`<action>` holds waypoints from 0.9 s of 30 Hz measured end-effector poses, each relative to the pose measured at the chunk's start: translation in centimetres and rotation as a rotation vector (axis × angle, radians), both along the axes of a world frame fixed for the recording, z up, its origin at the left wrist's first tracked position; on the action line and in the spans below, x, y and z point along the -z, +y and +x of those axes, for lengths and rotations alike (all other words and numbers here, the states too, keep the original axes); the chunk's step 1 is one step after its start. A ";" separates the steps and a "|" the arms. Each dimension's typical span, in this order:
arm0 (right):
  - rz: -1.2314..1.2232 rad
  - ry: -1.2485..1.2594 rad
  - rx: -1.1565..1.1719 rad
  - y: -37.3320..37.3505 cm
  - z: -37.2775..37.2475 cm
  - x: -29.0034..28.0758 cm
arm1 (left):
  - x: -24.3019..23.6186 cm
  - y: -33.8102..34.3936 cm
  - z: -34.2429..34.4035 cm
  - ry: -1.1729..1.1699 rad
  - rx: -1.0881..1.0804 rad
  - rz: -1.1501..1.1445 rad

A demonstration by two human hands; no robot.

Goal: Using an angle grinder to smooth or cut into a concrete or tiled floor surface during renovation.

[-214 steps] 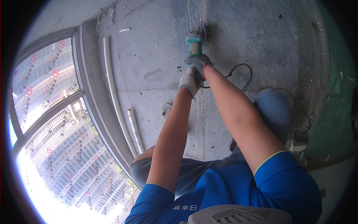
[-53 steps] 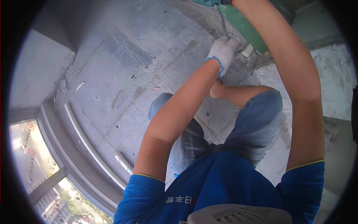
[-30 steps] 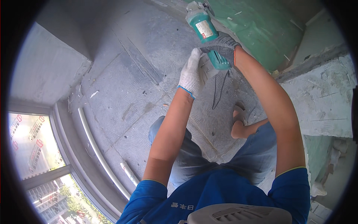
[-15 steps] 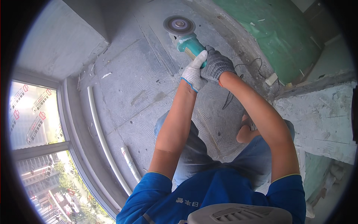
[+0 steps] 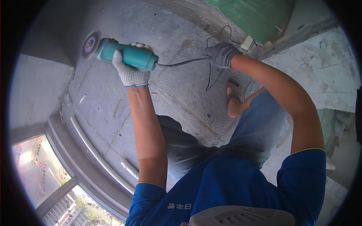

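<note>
My left hand (image 5: 134,69), in a white knit glove with a blue cuff, grips the body of a teal angle grinder (image 5: 130,56). The grinder lies nearly level, its round disc (image 5: 91,45) pointing to the far left. From its rear end a black power cord (image 5: 181,63) runs right to my right hand (image 5: 223,55). That hand wears a grey glove and is closed around the cord, well apart from the grinder. Whether the disc is spinning I cannot tell.
Grooved grey tiles cover the floor (image 5: 181,98). White pipes (image 5: 94,148) lie along the window at left. A white plug block (image 5: 247,42) sits by the low ledge near green sheeting (image 5: 252,17). A rough wall (image 5: 316,71) stands at right; my bare foot is below.
My left hand has carried the grinder leftward and turned its disc to the left. My right hand has let go of the grinder and moved right, and now holds the cord.
</note>
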State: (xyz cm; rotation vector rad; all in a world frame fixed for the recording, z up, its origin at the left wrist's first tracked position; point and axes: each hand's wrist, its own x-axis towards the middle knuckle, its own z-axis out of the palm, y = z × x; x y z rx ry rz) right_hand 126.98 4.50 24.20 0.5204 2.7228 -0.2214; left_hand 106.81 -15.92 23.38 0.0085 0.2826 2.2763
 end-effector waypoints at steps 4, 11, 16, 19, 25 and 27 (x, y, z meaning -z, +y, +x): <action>0.101 0.434 0.419 9.7 11.0 -3.5 | 0.4 0.3 -1.2 0.038 -0.056 -0.026; 0.517 0.808 0.787 11.6 31.7 -10.0 | 0.9 -3.1 -7.4 0.044 -0.035 0.050; 0.641 0.881 0.984 7.8 40.1 -13.7 | -1.3 -5.8 -11.9 0.045 -0.031 -0.069; 0.979 0.606 1.123 5.4 45.1 -17.4 | -0.5 -5.1 -15.0 -0.055 -0.050 -0.121; 1.130 0.180 1.528 -0.4 62.7 -21.7 | -1.6 -1.5 -15.4 0.001 0.013 -0.210; 1.016 0.120 1.753 -3.1 66.5 -23.6 | -2.6 0.6 -15.1 0.007 0.139 -0.197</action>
